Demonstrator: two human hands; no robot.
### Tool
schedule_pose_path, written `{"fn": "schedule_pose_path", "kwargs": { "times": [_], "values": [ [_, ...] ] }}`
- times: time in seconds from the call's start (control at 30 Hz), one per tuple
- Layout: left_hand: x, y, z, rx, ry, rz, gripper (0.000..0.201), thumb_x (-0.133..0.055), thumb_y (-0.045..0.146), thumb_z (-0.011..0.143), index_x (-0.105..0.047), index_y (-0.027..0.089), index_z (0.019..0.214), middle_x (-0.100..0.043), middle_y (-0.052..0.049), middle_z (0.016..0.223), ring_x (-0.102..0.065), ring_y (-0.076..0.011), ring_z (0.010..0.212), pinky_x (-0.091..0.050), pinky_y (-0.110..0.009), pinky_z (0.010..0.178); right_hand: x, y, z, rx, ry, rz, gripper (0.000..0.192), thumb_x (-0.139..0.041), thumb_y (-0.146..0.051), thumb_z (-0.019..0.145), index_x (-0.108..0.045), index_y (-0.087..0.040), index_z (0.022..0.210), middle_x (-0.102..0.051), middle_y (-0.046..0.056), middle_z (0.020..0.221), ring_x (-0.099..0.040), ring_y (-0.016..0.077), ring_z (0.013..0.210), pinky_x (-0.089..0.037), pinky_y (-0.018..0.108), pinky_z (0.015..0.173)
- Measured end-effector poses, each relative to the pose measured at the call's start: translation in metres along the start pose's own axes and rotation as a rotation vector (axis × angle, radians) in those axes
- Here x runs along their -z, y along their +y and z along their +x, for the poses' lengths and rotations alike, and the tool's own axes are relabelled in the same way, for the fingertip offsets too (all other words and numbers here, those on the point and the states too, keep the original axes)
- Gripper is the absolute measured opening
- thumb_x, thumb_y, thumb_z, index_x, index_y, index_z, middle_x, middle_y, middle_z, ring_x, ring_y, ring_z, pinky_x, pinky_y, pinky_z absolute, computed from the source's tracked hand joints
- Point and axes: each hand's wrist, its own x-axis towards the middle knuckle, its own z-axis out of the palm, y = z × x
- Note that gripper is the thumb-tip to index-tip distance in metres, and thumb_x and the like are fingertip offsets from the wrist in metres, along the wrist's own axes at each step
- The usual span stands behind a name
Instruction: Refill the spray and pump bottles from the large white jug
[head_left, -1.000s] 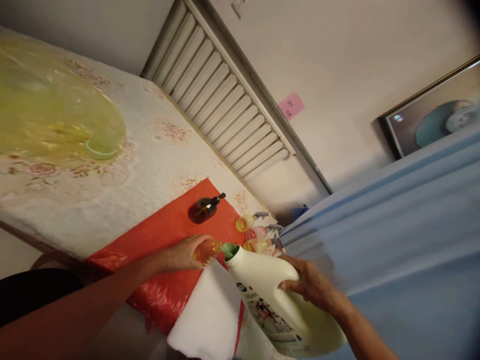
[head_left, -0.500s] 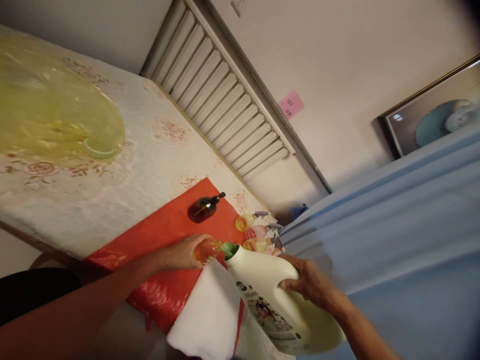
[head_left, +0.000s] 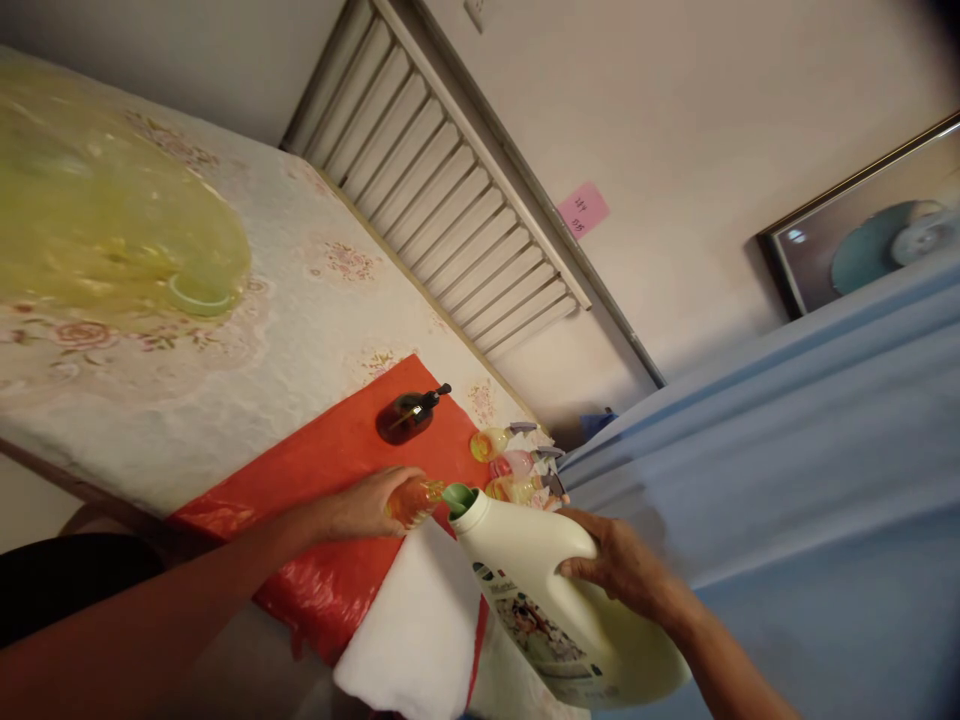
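My left hand (head_left: 379, 503) is closed around a small clear bottle (head_left: 412, 502), which looks amber against the red sheet. Its neck meets the green spout (head_left: 458, 497) of a large pale detergent jug (head_left: 540, 590). The jug is tilted with its mouth toward the bottle, and my right hand (head_left: 619, 565) grips it by the far side, where the handle is hidden. Whether liquid is flowing I cannot tell. Below the bottle lies a folded white towel (head_left: 420, 630). A dark pump bottle (head_left: 405, 417) stands on the red sheet (head_left: 337, 480) beyond my left hand.
Several small spray bottles (head_left: 489, 444) with yellow and pink liquid stand behind the jug. A yellow plastic bag (head_left: 112, 200) sits on the flowered tablecloth (head_left: 300, 330). Along the wall runs a white radiator (head_left: 450, 180); blue cloth (head_left: 810, 480) hangs at the right.
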Motion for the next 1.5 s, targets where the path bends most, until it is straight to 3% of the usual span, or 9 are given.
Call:
{"fn": "schedule_pose_path", "kwargs": {
  "times": [0.7, 1.5],
  "values": [
    [0.0003, 0.001, 0.0009, 0.017, -0.028, 0.004, 0.061, -0.071, 0.034, 0.066, -0.053, 0.026, 0.124, -0.062, -0.006, 0.13, -0.057, -0.0295, 0.119, -0.048, -0.034, 0.093, 0.0023, -0.0086, -0.0012, -0.007, 0.011, -0.118, 0.042, -0.071, -0.038, 0.074, -0.066, -0.021, 0.111, -0.069, 0.002, 0.084, -0.057, 0.0158, 0.066, -0.045, 0.024, 0.06],
    [-0.0007, -0.0033, -0.0002, -0.019, 0.008, 0.024, 0.064, -0.073, 0.035, 0.067, -0.053, 0.024, 0.127, -0.061, -0.008, 0.13, -0.057, -0.0315, 0.118, -0.046, -0.038, 0.096, 0.0014, -0.0052, -0.0022, -0.002, 0.024, -0.144, 0.042, -0.069, -0.039, 0.076, -0.066, -0.021, 0.114, -0.068, 0.001, 0.083, -0.058, 0.016, 0.067, -0.045, 0.024, 0.06]
  ]
}}
